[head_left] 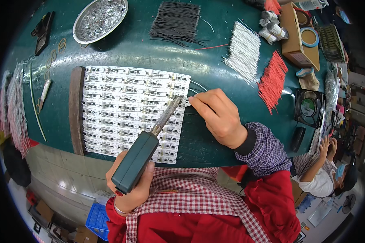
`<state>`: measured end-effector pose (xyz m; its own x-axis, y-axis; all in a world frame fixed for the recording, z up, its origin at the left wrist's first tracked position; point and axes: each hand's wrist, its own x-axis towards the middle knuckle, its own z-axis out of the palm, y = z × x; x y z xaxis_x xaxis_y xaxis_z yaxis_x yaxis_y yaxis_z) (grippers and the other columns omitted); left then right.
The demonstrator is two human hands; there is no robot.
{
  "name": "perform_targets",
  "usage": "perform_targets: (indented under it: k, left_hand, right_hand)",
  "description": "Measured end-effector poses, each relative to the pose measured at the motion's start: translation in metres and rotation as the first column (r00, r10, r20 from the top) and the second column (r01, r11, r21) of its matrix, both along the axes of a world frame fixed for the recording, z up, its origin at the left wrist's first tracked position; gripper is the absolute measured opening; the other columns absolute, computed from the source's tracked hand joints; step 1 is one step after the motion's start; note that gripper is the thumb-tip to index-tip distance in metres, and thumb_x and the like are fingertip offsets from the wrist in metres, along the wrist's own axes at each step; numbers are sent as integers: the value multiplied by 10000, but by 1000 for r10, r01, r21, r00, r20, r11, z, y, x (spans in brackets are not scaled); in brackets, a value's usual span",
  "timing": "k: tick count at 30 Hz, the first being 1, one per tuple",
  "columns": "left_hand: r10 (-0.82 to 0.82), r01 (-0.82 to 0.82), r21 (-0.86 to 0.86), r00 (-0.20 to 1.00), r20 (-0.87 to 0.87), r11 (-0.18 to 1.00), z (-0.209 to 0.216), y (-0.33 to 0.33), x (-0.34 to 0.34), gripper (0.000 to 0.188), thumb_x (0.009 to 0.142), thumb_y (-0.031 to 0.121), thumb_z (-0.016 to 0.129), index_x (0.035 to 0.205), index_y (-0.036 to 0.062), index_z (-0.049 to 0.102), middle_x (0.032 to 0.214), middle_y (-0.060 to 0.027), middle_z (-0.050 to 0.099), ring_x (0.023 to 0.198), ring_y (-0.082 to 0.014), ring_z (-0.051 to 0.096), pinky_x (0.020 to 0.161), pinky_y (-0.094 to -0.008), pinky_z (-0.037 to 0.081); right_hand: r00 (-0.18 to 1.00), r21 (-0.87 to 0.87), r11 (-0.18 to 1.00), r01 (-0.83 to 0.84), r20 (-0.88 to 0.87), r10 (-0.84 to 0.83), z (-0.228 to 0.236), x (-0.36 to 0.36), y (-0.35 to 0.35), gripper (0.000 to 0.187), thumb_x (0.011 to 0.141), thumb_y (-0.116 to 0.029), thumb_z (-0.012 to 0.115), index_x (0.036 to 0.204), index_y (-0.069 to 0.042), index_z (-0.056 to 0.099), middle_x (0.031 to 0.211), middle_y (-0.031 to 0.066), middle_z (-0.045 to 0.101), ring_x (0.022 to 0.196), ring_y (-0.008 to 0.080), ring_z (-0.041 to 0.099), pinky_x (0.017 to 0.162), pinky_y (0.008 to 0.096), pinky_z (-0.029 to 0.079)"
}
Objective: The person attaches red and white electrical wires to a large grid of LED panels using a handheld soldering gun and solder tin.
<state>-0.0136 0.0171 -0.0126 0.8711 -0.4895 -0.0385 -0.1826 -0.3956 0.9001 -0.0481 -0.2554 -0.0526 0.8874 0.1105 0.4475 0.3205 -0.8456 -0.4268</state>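
A soldering iron (146,141) is gripped in the closed left hand (129,184), tip at the right edge of the circuit-board panel (129,107) on the green tabletop (215,69), where a thin wire (195,90) is pinched by the right hand (219,115); fingertips so near the tip could be burned.

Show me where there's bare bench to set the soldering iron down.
Bare green bench lies between the circuit board sheet and the black wires, and right of the right hand below the red wires. The far right, by the cardboard box and fan, is crowded.
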Motion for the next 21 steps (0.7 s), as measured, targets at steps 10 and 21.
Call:
perform_targets:
  k: [10,21]
  left_hand:
    - [-47,49,36,998,-39,998,5,-5,2,192,764,-29,737,947,-55,687,851,-153,652,653,-233,639,576,-314,488]
    - [44,-45,-31,998,-42,998,-6,4,-8,196,779,-9,740,954,-72,679,866,-172,650,691,-256,644,608,-326,500]
  right_hand:
    - [1000,-67,998,-13,26,15,-5,2,-1,346,682,1,654,1017,83,640,946,133,601,822,259,596,677,321,526]
    - [999,-100,995,-6,32,9,-7,2,0,328,680,-6,644,997,77,634,931,121,593,807,251,583,673,314,522]
